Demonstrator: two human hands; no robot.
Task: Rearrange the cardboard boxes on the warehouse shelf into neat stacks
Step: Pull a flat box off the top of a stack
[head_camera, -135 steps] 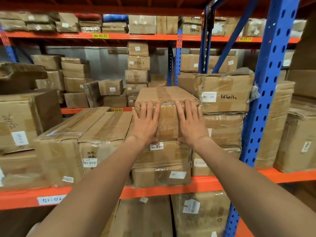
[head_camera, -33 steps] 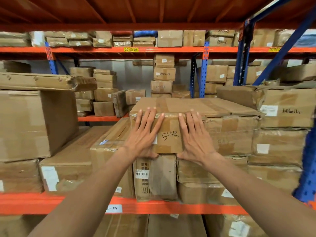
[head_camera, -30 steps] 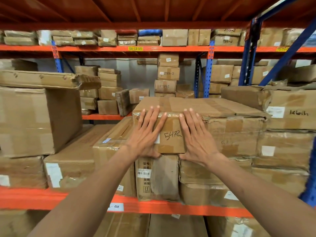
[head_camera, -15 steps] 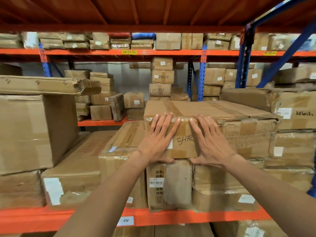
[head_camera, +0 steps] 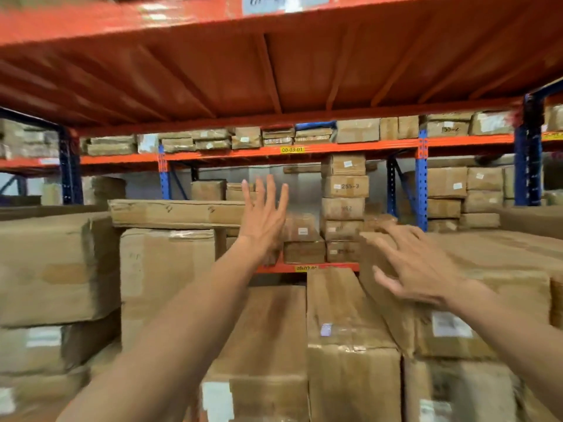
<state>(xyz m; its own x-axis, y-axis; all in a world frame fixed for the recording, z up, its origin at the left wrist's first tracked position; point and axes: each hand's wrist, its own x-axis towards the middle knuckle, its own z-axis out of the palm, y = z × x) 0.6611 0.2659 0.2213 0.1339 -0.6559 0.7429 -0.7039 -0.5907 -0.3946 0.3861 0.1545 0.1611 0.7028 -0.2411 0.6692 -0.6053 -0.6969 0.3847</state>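
My left hand (head_camera: pixel 264 217) is raised in the air with fingers spread, holding nothing, in front of a flat long box (head_camera: pixel 179 213) lying across a tall carton (head_camera: pixel 166 281). My right hand (head_camera: pixel 417 264) hovers open, fingers apart, over the front left corner of the wide top box (head_camera: pixel 493 263) on the right stack; whether it touches the box is unclear. Below the hands two long cartons (head_camera: pixel 341 318) lie side by side, running away from me.
An orange shelf deck (head_camera: pixel 274 71) hangs low overhead. Large cartons (head_camera: pixel 51 269) are stacked at the left. Behind, a second rack with blue uprights (head_camera: pixel 422 181) holds a column of small boxes (head_camera: pixel 344 205). The picture is motion-blurred.
Both hands have come off the front face of the box marked 5472. The left hand rose and spread; the right moved right. The view has tilted upward and moved closer.
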